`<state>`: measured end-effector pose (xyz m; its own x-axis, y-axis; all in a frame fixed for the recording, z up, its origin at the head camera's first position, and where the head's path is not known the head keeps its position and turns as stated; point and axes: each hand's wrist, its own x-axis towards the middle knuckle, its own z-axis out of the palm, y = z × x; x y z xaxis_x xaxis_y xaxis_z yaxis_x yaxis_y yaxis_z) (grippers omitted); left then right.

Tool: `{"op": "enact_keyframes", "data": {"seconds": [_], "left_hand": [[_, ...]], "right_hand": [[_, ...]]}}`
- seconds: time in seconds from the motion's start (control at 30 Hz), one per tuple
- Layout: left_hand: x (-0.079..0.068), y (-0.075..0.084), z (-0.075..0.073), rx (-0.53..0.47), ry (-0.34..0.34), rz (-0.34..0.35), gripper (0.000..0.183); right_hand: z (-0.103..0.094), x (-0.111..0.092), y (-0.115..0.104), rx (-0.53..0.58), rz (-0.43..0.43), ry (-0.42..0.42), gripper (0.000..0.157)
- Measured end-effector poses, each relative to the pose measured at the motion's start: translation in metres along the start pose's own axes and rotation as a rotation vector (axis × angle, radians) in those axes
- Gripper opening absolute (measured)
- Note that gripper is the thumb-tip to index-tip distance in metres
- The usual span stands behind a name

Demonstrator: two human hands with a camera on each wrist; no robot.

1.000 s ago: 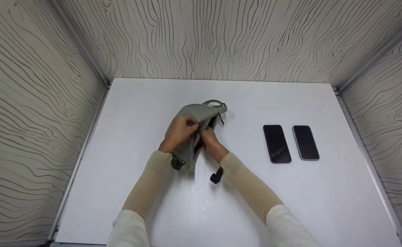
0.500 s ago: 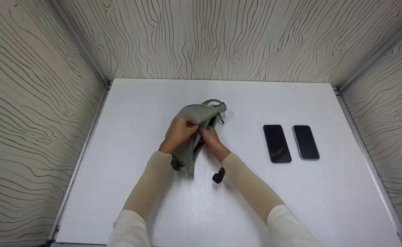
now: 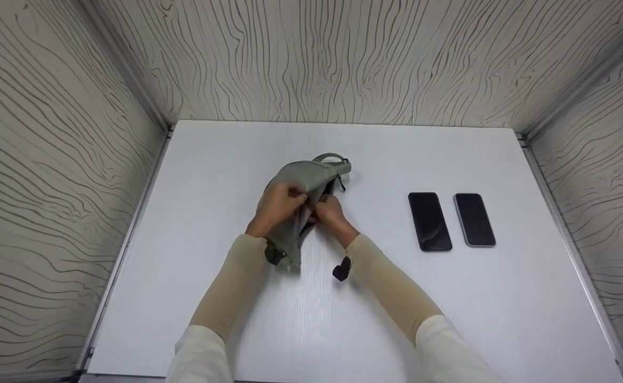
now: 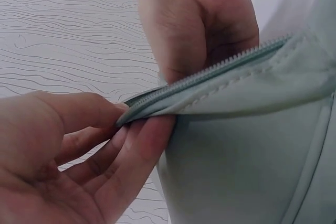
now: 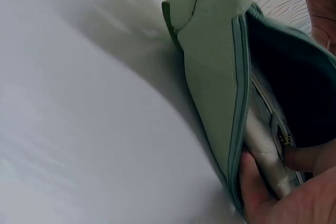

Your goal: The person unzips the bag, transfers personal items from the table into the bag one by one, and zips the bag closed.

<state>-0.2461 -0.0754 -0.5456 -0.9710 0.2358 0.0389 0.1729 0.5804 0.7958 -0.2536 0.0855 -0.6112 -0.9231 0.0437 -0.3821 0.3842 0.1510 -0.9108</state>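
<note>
A sage-green zippered sling bag [image 3: 303,171] stands on the white table, its main zipper undone. My left hand [image 3: 276,206] pinches the toothed edge of the opening between thumb and fingers, clear in the left wrist view, where the zipper teeth [image 4: 210,73] run along the lifted flap. My right hand [image 3: 331,214] reaches into the opening. In the right wrist view its fingers [image 5: 254,184] pinch the pale inner pocket [image 5: 261,135] beside a small dark zipper pull [image 5: 284,136]. The bag's deep interior is dark, so its contents cannot be made out.
Two phones with dark screens, one black [image 3: 430,222] and one silver-edged [image 3: 474,219], lie side by side on the white table [image 3: 529,298], right of the bag. Wood-grain patterned panels [image 3: 316,64] rise at the back and both sides.
My right wrist and forearm have shifted slightly up and to the right, the fingers staying inside the bag. The left hand keeps its pinch; the phones have not moved.
</note>
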Motion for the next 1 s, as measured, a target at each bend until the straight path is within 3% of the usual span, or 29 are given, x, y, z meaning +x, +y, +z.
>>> {"op": "enact_keyframes", "data": {"seconds": [0.2, 0.53, 1.0], "left_hand": [[0.0, -0.001, 0.001, 0.006, 0.0, 0.008, 0.009], [-0.002, 0.001, 0.0, -0.047, -0.011, 0.0, 0.014], [-0.001, 0.002, 0.0, -0.072, -0.008, -0.014, 0.014]], "right_hand": [[-0.002, 0.0, 0.0, -0.039, 0.035, -0.018, 0.008], [-0.009, 0.002, 0.002, -0.14, -0.039, -0.039, 0.025], [-0.012, 0.002, 0.006, -0.196, -0.091, -0.004, 0.021]]}}
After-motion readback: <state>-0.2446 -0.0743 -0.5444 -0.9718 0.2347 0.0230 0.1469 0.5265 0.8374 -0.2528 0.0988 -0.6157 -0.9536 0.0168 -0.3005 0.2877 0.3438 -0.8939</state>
